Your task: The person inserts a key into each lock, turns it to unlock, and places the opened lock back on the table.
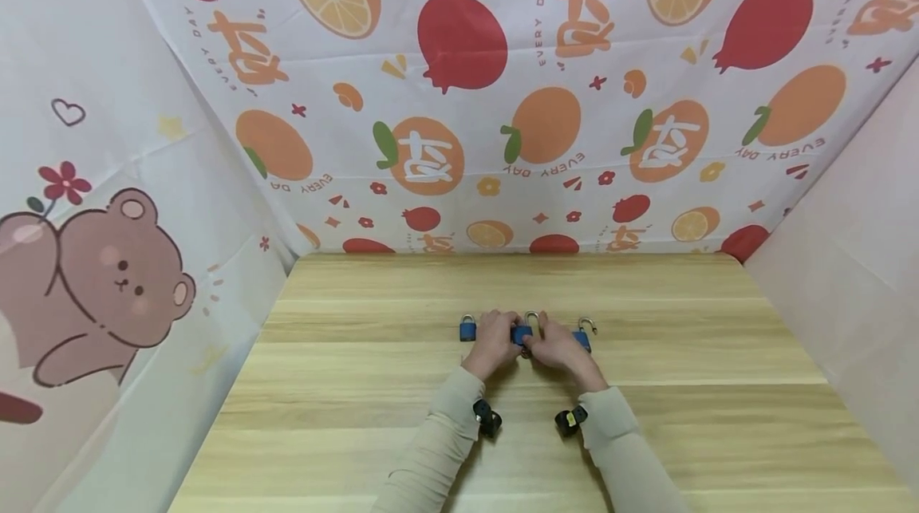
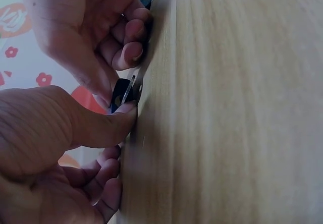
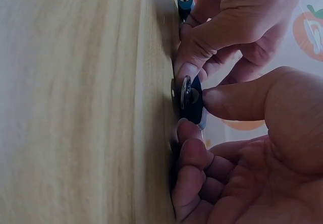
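Both hands meet at a blue padlock [image 1: 522, 334] whose shackle [image 1: 531, 318] stands up unlocked. My left hand [image 1: 494, 344] grips the lock at its left side, thumb [image 2: 113, 129] against the bottom end beside the key [image 2: 129, 89]; its other fingertips are hidden behind the lock. My right hand [image 1: 558, 344] holds the same lock from the right, its thumb [image 3: 234, 103] on the upper face and a fingertip at the side. A metal key ring [image 3: 186, 91] hangs at the keyhole end, facing the right wrist camera.
Left of the hands, a second blue padlock [image 1: 467, 330] lies with its shackle closed. On the right, partly behind my right hand, lies a third padlock [image 1: 582, 340] with its shackle swung open. All are on the wooden table [image 1: 345, 385], in front of a fruit-print cloth [image 1: 488, 170].
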